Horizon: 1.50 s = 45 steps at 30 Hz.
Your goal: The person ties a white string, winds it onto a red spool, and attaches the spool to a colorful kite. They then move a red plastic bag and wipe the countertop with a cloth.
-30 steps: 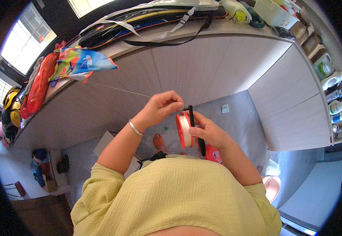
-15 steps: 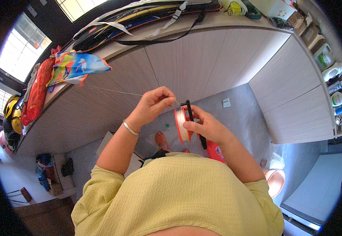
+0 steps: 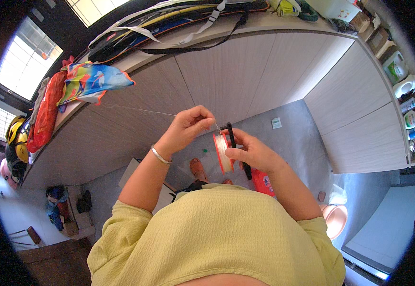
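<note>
Red-rimmed reel [image 3: 221, 151] sits near the frame's centre, the right hand's [image 3: 256, 153] thumb and fingers curled on it. Up-left, the left hand [image 3: 191, 126], nearly closed, pinches white string [image 3: 143, 111] slanting toward upper-left colourful cloth [image 3: 94, 80].

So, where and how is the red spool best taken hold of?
Probably the right rim of the spool, from the right, where the right hand is: it stands on edge, and its white line leads to the left hand, so the left side should stay free.
</note>
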Available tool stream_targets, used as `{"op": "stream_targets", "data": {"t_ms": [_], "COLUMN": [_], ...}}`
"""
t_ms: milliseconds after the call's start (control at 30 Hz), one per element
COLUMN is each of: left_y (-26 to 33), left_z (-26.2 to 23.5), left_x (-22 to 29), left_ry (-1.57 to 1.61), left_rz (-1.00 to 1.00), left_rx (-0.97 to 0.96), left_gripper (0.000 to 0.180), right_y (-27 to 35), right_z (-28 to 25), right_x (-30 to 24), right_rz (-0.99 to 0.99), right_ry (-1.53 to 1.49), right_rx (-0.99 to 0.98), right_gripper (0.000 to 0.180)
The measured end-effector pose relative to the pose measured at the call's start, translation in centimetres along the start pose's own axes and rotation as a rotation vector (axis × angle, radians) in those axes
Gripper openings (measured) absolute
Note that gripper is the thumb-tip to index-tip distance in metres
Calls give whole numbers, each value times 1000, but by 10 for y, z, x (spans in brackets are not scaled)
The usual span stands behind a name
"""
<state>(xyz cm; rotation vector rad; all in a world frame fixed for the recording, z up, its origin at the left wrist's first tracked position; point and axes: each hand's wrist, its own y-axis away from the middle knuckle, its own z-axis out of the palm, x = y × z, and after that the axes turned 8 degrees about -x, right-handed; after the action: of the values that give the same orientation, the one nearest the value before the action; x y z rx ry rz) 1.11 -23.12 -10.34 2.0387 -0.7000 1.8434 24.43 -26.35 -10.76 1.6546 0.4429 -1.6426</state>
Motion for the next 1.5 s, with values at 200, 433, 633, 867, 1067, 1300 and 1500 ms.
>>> {"op": "stream_targets", "data": {"t_ms": [200,433,633,867,1067,1300,1500], "left_y": [-3,3,2,-49,-74,-56,-44], "left_z": [3,0,-6,-54,-76,-95,-104], "left_x": [-8,-9,12,134,265,308,296], "left_ry": [35,49,26,-214,-399,-461,-432], "left_rz": [-44,-10,52,404,564,570,528], "left_rx": [-47,2,50,163,322,378,397], "left_gripper": [12,12,10,14,18,16,15], "right_y": [0,0,5,-15,-11,0,-19], "right_z": [-3,-3,-1,-32,-23,8,11], "right_x": [6,10,-23,-157,-277,-329,-327], "right_rz": [3,-106,-222,-509,-806,-752,-764], "right_ry": [-223,-273,-23,246,414,466,529], "right_rx": [-1,27,82,138,248,218,176], "right_gripper": [57,53,58,57,57,58,66]}}
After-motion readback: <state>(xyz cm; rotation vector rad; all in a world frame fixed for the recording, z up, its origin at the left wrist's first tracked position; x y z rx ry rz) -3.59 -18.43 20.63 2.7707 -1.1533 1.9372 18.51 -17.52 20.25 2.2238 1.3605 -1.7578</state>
